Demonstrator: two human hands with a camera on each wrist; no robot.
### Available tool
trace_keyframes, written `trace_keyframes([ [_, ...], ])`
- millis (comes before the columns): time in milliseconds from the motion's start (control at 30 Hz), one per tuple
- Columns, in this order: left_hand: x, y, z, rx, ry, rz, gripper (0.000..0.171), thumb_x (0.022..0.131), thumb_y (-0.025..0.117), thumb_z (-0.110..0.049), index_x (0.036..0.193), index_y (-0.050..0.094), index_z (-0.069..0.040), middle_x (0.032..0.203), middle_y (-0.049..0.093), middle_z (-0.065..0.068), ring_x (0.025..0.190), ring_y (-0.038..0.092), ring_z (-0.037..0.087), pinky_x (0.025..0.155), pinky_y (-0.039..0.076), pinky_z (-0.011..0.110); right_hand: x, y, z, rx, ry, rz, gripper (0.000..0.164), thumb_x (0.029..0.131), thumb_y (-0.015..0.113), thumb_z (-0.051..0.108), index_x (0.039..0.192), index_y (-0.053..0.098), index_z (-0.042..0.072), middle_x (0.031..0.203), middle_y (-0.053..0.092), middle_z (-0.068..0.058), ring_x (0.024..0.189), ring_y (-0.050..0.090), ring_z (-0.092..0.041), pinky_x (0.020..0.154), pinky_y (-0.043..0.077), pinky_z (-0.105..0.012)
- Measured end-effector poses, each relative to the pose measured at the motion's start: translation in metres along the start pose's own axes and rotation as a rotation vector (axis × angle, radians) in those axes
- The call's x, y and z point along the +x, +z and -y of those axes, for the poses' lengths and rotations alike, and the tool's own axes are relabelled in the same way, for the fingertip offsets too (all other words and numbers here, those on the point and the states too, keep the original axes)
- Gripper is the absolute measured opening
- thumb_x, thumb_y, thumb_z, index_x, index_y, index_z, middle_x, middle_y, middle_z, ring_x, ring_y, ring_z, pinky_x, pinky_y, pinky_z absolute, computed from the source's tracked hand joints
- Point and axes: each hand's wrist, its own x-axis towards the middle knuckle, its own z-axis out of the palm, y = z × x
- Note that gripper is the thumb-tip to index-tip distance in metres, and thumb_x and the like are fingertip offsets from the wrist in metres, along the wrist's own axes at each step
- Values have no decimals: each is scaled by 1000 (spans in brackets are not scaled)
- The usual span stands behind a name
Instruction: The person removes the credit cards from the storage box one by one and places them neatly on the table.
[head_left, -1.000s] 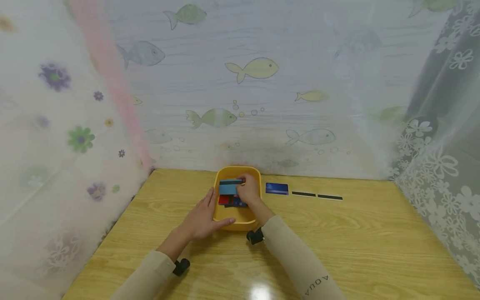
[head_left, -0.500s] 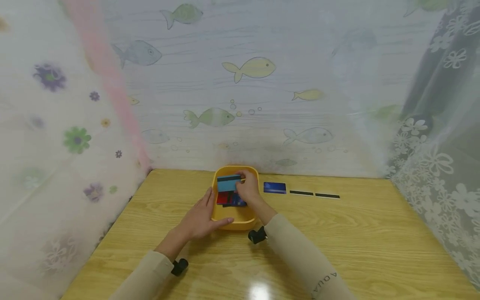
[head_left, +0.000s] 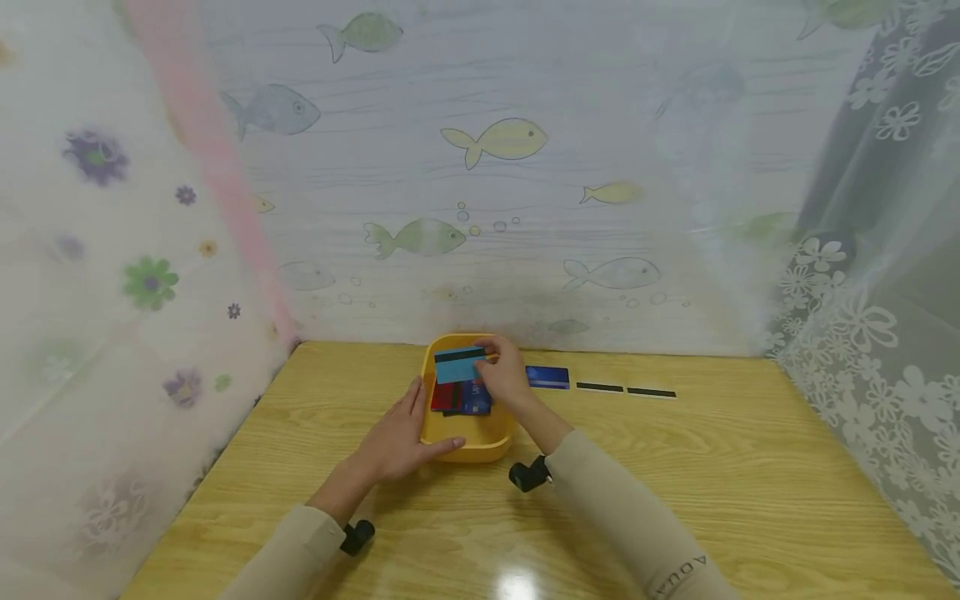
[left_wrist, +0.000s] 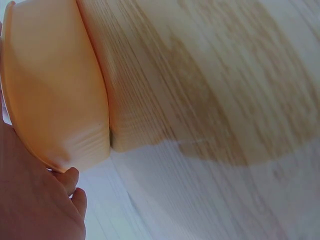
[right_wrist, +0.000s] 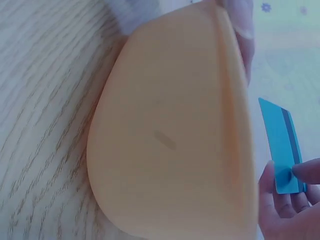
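My right hand [head_left: 504, 372] pinches a light blue bank card [head_left: 456, 365] with a black magnetic stripe, thumb on its striped face. The card is tilted above the far part of a yellow plastic bin [head_left: 480, 454]. Seen from the right wrist, the blue card [right_wrist: 281, 145] stands beyond the bin's rim. Inside the bin lie a red card [head_left: 446, 397] and a dark blue card [head_left: 476, 400], with a dark edge showing beneath. My left hand [head_left: 393, 437] rests on the bin, fingers straight along its left wall and thumb over the near rim.
To the bin's right, a blue card [head_left: 547, 377] lies on the wooden table [head_left: 712, 483], partly behind my right hand. Two white cards with black stripes, a nearer one [head_left: 600, 387] and a farther one [head_left: 651, 392], continue the row. A fish-patterned curtain [head_left: 487, 192] hangs behind.
My right hand has lifted the light blue card up from the pile in the bin and shifted slightly right, uncovering more of the dark blue card. My left hand stays on the bin.
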Motion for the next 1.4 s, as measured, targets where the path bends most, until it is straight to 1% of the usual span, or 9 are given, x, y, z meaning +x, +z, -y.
trace_keyframes([
  [167, 0, 0, 0, 5, -3, 6, 121, 86, 52, -84, 164, 4, -5, 172, 3, 14, 153, 23, 41, 120, 29, 55, -3, -4, 3, -1, -4, 15, 34, 96, 60, -9, 130, 63, -5, 124, 54, -22, 95, 61, -30, 82, 61, -51],
  [400, -1, 0, 0, 7, -4, 13, 121, 86, 51, -85, 164, 5, -5, 172, 2, 13, 153, 24, 40, 120, 29, 56, -9, -11, 4, 28, 11, 24, 34, 96, 59, -10, 130, 64, -4, 123, 53, -22, 94, 61, -29, 85, 59, -55],
  [467, -1, 0, 1, 6, -5, 14, 121, 85, 51, -85, 164, 5, -5, 172, 2, 13, 153, 23, 40, 120, 29, 56, -10, -13, 3, 35, 16, 32, 35, 97, 59, -10, 131, 63, -4, 124, 53, -23, 96, 61, -31, 85, 59, -54],
  [733, 1, 1, 1, 2, -5, 15, 120, 86, 52, -83, 164, 7, -4, 172, 1, 13, 154, 22, 39, 121, 28, 56, -11, -26, 2, -18, 13, 22, 33, 96, 63, -8, 129, 65, -3, 126, 55, -21, 105, 59, -33, 78, 61, -38],
  [900, 2, 1, 2, 16, 1, 14, 122, 85, 50, -86, 164, 8, -3, 172, 1, 13, 153, 24, 39, 120, 29, 55, -14, -32, 3, -49, 14, 11, 33, 95, 65, -5, 128, 66, -2, 124, 58, -18, 107, 59, -32, 83, 57, -36],
  [1067, 3, 1, 3, 13, -5, 19, 122, 85, 50, -85, 164, 8, -3, 172, 1, 13, 154, 23, 39, 121, 28, 55, -14, -40, 2, -57, 26, 17, 33, 95, 65, -4, 128, 67, 0, 121, 57, -19, 104, 60, -31, 81, 56, -37],
  [1133, 3, 0, 3, 11, -8, 20, 121, 85, 50, -85, 164, 7, -4, 172, 1, 12, 154, 22, 38, 121, 28, 54, -15, -42, 2, -59, 31, 24, 33, 95, 64, -4, 128, 67, 0, 121, 57, -19, 103, 60, -31, 81, 57, -39],
  [1233, 3, 0, 3, 7, -6, 17, 122, 85, 50, -86, 164, 8, -3, 172, 2, 13, 154, 23, 38, 121, 28, 54, -16, -47, 2, -56, 40, 34, 35, 96, 63, -3, 131, 65, 0, 123, 56, -19, 105, 61, -32, 84, 57, -43],
  [1400, 1, 0, 3, 9, 4, 14, 124, 83, 48, -88, 164, 9, -2, 172, 2, 13, 154, 23, 39, 120, 29, 54, -19, -53, 1, -64, 43, 37, 36, 97, 63, -2, 132, 64, -1, 126, 56, -20, 110, 60, -34, 89, 56, -46],
])
